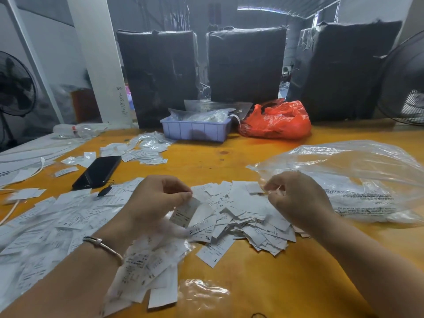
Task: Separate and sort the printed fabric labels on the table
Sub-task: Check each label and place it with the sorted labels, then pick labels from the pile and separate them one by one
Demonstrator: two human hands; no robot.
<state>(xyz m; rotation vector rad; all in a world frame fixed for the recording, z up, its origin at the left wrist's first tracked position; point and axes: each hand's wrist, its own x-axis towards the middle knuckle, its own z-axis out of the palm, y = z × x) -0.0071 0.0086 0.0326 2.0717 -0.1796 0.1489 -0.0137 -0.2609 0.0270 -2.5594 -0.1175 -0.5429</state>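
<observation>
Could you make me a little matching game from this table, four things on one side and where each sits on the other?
Things:
1. phone
2. red bag
3. blue tray
4. clear bag

Places:
A. far edge, right of the blue tray
B. right side, beside the right hand
C. left of centre, among scattered labels
D. far edge, holding plastic packets

Pairs: 1-C, 2-A, 3-D, 4-B
</observation>
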